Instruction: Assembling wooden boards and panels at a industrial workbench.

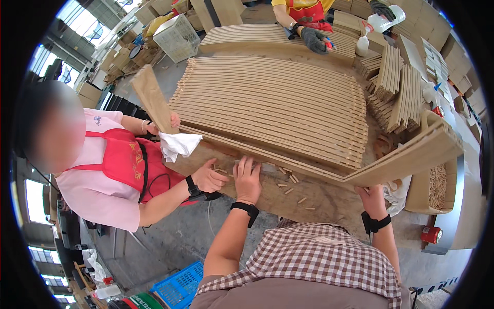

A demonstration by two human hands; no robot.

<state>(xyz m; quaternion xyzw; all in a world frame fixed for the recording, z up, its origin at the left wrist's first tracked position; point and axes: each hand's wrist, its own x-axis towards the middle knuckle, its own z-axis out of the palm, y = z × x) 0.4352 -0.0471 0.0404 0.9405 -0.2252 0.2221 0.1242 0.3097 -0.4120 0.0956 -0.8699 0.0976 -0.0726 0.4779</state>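
My left hand [247, 180] lies on the near side of the table, its fingers stretched toward the long wooden rail [288, 164]. Short wooden dowels [289, 191] are scattered just right of it. My right hand [371, 201] is closed at the underside of a wooden board [406, 154], which slants up to the right from the rail's right end. Beyond the rail lie many parallel wooden slats [272, 103] with pegs at their ends. A co-worker's hand [208, 177] is close beside my left hand, near more dowels.
The left co-worker also holds an upright board [153, 98] beside a white cloth [179, 145]. Across the table, another person's gloved hand [315, 41] is over more slats. Stacked slats [404, 98], a spray bottle [363, 44] and a dowel-filled box [437, 188] occupy the right.
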